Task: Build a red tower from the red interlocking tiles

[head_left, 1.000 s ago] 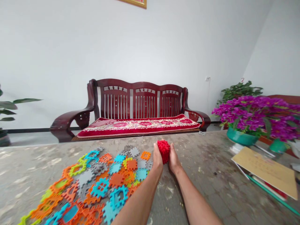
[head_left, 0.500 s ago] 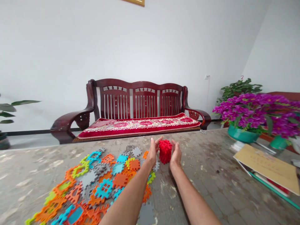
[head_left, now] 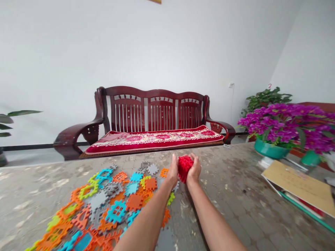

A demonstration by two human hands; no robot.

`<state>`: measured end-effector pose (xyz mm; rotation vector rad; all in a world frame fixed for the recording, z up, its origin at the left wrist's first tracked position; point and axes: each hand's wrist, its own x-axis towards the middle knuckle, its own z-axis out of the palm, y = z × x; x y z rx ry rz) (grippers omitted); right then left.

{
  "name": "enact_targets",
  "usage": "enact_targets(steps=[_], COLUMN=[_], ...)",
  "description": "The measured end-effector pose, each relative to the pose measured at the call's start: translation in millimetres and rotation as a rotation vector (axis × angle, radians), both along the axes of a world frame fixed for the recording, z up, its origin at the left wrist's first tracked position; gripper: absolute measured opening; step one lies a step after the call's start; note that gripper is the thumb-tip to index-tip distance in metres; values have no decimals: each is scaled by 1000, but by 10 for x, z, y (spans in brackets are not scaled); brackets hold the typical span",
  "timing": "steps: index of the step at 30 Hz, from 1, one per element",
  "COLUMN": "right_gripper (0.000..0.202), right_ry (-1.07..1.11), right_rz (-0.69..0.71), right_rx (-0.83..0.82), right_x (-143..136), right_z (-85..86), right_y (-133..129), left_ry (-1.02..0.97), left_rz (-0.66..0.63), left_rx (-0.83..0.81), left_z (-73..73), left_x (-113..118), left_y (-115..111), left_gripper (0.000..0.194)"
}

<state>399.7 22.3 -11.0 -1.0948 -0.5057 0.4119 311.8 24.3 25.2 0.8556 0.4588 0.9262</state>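
Note:
A red block of toothed plastic tiles (head_left: pixel 184 168), standing together like a cube or stack, is between my hands above the grey table. Against its left side presses my left hand (head_left: pixel 172 170), thumb pointing up and most fingers hidden. My right hand (head_left: pixel 194 169) wraps round the right side, its fingers curled over the far edge. Left of my forearms spread many loose interlocking tiles, among them a blue window tile (head_left: pixel 116 211), an orange tile (head_left: pixel 134 201) and a grey tile (head_left: pixel 98 199).
On the right of the table (head_left: pixel 222 195) lie papers with a tan envelope (head_left: pixel 300 186), near purple flowers (head_left: pixel 280 120) in a teal pot (head_left: pixel 270 149). A dark red wooden bench (head_left: pixel 159 111) with a patterned cushion (head_left: pixel 157 139) stands beyond the table.
My right hand has closed round the red block, which now looks turned and tilted. My left hand, a little apart before, has come against its left side.

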Motion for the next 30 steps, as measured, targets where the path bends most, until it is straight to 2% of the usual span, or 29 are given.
enact_targets(steps=[5,10,15,18,22,26,30], right_gripper=[56,55,61,64,65,67,69], right_ry=[-21,2,48,68,42,-6,1], right_rz=[-24,-24,22,72,280,523,642], right_rx=[10,21,35,41,104,123,96], right_x=[-9,1,12,60,165,232,212], right_z=[8,7,6,26,117,215,220], right_y=[10,27,22,-24,-185,-352,-397], left_ry=[21,25,-23,20,84,145,172], left_rz=[84,76,38,127,305,392,451], left_rx=[-51,-46,9,28,21,25,18], left_z=[-98,-175,-143,-101,-74,-78,-76], left_x=[61,96,71,49,89,189,254], left_y=[9,68,73,20,-54,-71,-67], left_gripper=[68,67,67,67,65,64,60])
